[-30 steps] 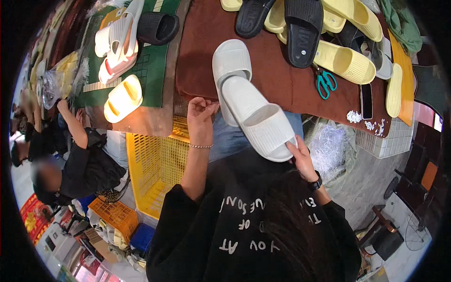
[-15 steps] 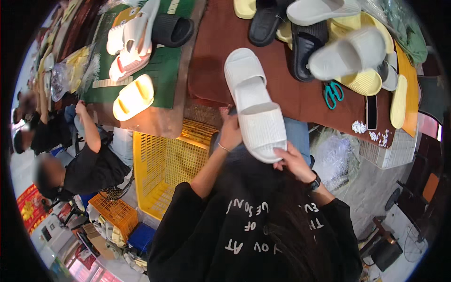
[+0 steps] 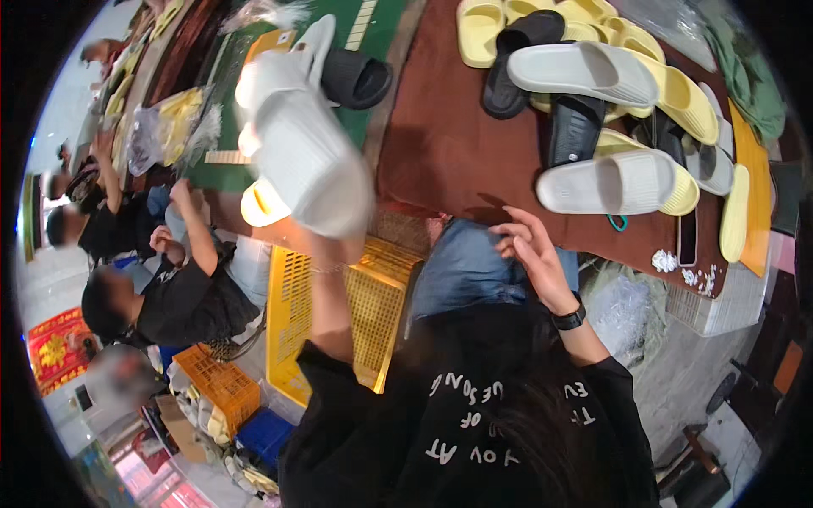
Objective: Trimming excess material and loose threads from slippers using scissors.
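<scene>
From the head camera, I see the person's left hand (image 3: pixel 339 248) reaching out over the next table, gripping a white slipper (image 3: pixel 309 169) near its lower end. Both are smeared by motion, and the slipper hides most of the fingers. The slipper overlaps the pile on the green mat (image 3: pixel 345 135), and I can't tell whether it touches that pile. A black slide (image 3: pixel 356 80) lies to its right.

The right hand (image 3: pixel 535 258) is open, fingers loosely bent and apart, held above the jeans (image 3: pixel 466 271) near the edge of the brown cloth (image 3: pixel 457 127). Just beyond it, two pale slippers (image 3: pixel 605 182) lie across a heap of yellow slippers (image 3: pixel 690 102) and black slippers (image 3: pixel 576 127). A teal handle (image 3: pixel 617 223) pokes out from under the nearer one. A phone (image 3: pixel 687 240) lies close by, with white bits (image 3: pixel 663 261) beside it.

Below the left arm stands a yellow crate (image 3: pixel 292 322); further left, a co-worker (image 3: pixel 195 305) in black sits with one forearm raised.
</scene>
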Tool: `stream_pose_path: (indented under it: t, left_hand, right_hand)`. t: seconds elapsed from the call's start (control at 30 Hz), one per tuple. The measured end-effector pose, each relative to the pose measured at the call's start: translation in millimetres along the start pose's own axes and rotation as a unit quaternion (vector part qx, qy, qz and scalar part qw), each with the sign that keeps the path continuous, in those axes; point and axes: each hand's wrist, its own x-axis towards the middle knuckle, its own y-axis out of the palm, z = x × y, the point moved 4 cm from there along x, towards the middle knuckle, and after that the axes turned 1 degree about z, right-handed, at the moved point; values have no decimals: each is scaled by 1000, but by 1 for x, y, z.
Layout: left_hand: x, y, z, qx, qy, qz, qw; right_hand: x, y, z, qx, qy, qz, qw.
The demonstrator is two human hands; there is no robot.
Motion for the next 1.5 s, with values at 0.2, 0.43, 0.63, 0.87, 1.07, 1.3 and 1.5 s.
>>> stream_pose_path:
  t: [0.2, 0.43, 0.63, 0.87, 1.07, 1.3, 1.5]
  left_hand:
    - [163, -191, 54, 37, -330, -194, 923]
    - [189, -195, 71, 178, -378, -64, 906]
    - [145, 7, 12, 151, -199, 231, 941]
    - [109, 238, 11, 37, -400, 328, 855]
    - [76, 241, 12, -174, -292, 236, 910]
    - [-86, 111, -3, -327, -426, -64, 841]
    - [-160, 116, -11, -306, -608, 219, 699]
  right_hand:
    - [-12, -75, -6, -148, -175, -298, 927]
    - [-34, -115, 49, -520, -245, -529, 625]
    - [-3, -138, 50, -520, -236, -503, 648]
    - [-9, -134, 38, -432, -274, -513, 689]
    - [-25, -118, 45, -331, -291, -465, 768]
    - [-11, -78, 31, -352, -290, -366, 811]
    - [15, -90, 28, -432, -186, -227, 853]
